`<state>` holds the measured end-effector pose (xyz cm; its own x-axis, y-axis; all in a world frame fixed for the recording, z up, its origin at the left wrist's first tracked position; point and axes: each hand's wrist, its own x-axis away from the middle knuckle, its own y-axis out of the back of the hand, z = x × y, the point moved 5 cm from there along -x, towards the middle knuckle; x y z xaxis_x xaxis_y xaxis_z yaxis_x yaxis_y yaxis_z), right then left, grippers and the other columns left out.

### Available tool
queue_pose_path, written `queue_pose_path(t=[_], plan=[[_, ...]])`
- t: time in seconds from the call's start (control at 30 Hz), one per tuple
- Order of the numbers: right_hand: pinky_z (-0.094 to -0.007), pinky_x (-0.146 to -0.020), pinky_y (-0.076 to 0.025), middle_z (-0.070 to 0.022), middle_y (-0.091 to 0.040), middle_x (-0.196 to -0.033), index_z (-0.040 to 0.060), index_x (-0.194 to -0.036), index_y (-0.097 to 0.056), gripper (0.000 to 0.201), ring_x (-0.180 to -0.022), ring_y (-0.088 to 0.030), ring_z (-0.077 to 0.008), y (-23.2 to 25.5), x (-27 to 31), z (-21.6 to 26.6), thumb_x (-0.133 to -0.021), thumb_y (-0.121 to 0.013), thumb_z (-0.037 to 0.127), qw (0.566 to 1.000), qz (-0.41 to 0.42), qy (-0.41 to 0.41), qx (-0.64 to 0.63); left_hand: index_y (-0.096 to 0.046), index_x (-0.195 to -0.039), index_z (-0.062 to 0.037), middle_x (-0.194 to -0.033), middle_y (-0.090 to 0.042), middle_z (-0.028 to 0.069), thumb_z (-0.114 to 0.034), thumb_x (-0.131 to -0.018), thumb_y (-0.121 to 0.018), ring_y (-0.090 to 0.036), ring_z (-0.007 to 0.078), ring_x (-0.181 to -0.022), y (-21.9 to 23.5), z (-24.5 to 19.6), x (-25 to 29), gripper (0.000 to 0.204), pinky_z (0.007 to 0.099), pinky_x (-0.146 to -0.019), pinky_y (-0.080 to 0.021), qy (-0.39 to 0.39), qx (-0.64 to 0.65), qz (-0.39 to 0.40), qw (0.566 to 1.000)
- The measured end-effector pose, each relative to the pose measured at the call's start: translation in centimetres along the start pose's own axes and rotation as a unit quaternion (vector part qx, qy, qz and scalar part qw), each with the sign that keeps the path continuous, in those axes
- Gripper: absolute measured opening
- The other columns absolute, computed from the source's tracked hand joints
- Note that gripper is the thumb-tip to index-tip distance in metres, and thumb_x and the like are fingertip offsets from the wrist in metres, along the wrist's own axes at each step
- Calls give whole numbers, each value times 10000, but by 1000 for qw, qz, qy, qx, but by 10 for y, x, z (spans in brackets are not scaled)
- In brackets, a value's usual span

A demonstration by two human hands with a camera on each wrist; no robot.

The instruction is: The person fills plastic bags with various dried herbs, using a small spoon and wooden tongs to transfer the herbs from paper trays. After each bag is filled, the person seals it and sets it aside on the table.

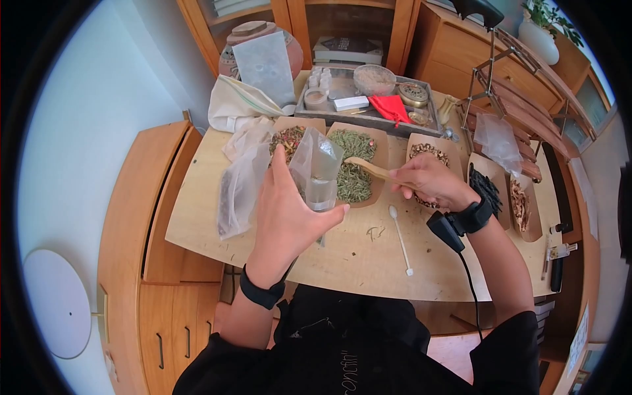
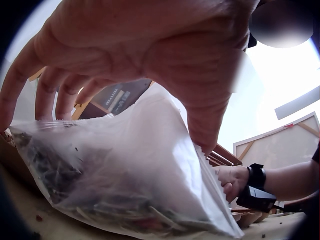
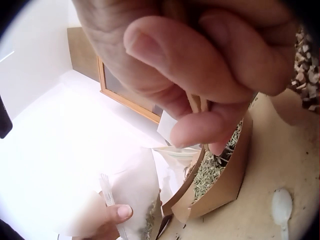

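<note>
My left hand (image 1: 286,214) holds a translucent bag (image 1: 319,164) by its top edges, fingers and thumb spread wide. Green and darker dried bits fill the lower part of the bag (image 2: 135,185) in the left wrist view. A wooden scoop (image 1: 370,167) is pinched in my right hand (image 1: 431,181), its head at the green dried herb (image 1: 355,181) in a brown paper tray (image 1: 376,194). That tray stands just right of the bag. In the right wrist view, my fingers hide most of the scoop's handle.
A tray of mixed petals (image 1: 288,137) stands behind the bag; another plastic bag (image 1: 240,191) lies at left. Trays of brown chunks (image 1: 428,155), black pieces (image 1: 485,187) and reddish strips (image 1: 520,204) stand rightward. A white spoon (image 1: 400,240) lies in front; a grey tray (image 1: 368,122) holds jars behind.
</note>
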<state>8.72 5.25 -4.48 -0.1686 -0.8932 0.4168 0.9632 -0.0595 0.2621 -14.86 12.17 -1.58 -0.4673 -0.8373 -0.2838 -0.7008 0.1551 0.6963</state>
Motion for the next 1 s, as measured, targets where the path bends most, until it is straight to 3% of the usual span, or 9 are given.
queue_pose_path(t=[0.2, 0.47, 0.77, 0.87, 0.93, 1.0], plan=[[-212, -297, -211, -22, -560, -537, -55, -791, -658, 307, -302, -339, -44, 11, 8, 9, -917, -606, 220, 999, -9, -9, -34, -202, -1400, 112, -1222, -470, 306, -314, -577, -845, -494, 420, -1134, -4, -4, -3, 1128, 447, -975, -405, -8, -1, 3, 1000], [-210, -303, -191, 1, -552, -546, -33, -773, -646, 304, -314, -328, -37, 29, 35, 65, -904, -607, 239, 1000, -25, 15, 6, -203, -1396, 117, -1215, -472, 304, -320, -584, -842, -485, 422, -1139, -7, -7, -8, 1122, 458, -985, -389, 2, -10, 24, 1000], [-186, -294, -189, -10, -564, -531, -64, -783, -659, 313, -307, -339, -18, 0, 41, 100, -910, -616, 220, 998, 31, 36, 52, -176, -1413, 107, -1221, -463, 305, -324, -585, -843, -476, 432, -1141, -9, -9, -11, 1148, 460, -987, -388, -1, -31, 19, 999], [-200, -304, -214, -14, -565, -513, -48, -739, -663, 320, -317, -346, -26, -13, 36, 104, -898, -619, 226, 994, 37, 16, 103, -171, -1415, 105, -1234, -453, 304, -326, -585, -843, -469, 437, -1144, -9, -10, -10, 1151, 463, -986, -388, -1, -26, 20, 999], [-215, -317, -250, -16, -574, -506, -36, -711, -672, 326, -326, -358, -38, -22, 39, 112, -882, -627, 238, 972, 23, 47, 228, -168, -1419, 101, -1247, -443, 307, -316, -581, -846, -460, 441, -1153, -8, -11, -9, 1155, 465, -989, -385, -3, -12, 23, 1000], [-219, -322, -262, -14, -581, -511, -28, -716, -680, 319, -331, -364, -41, -24, 41, 112, -876, -629, 243, 964, 11, 46, 261, -165, -1419, 101, -1254, -440, 305, -308, -580, -847, -457, 437, -1159, -9, -9, -9, 1156, 466, -992, -383, -8, -6, 17, 1000]])
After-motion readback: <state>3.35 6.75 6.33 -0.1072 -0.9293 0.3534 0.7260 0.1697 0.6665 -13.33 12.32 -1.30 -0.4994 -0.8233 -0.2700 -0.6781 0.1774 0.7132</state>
